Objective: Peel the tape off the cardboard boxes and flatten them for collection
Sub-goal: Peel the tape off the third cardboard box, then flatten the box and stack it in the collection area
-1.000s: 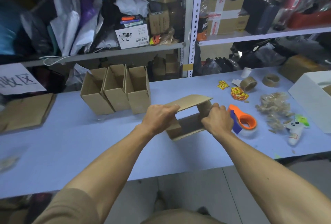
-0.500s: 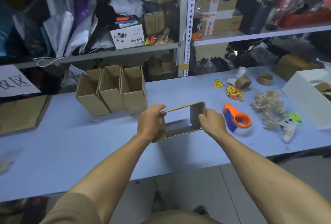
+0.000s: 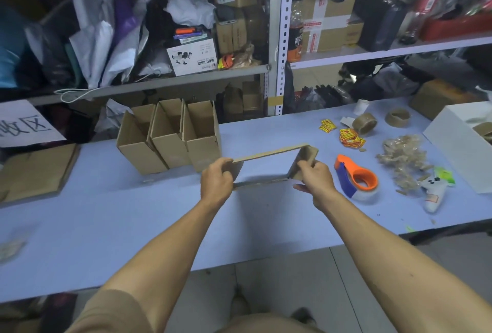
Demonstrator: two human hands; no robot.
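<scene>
I hold a small brown cardboard box (image 3: 303, 158) above the middle of the blue table (image 3: 106, 226). It is open at both ends, so the table shows through it. My left hand (image 3: 216, 182) grips its left end. My right hand (image 3: 314, 177) pinches its right side panel. Three more open cardboard boxes (image 3: 170, 141) stand side by side behind my left hand. A pile of flattened cardboard (image 3: 37, 170) lies at the table's left edge.
An orange and blue tape dispenser (image 3: 356, 177) sits just right of my right hand. Further right lie crumpled peeled tape (image 3: 402, 157), a white tool (image 3: 432, 194), tape rolls (image 3: 366, 123), stickers (image 3: 348, 137) and a white box (image 3: 458, 143). Cluttered shelves stand behind the table.
The box has been lifted and turned so I now look through its open ends, its top panel seen edge-on. Both hands kept their hold and rose slightly.
</scene>
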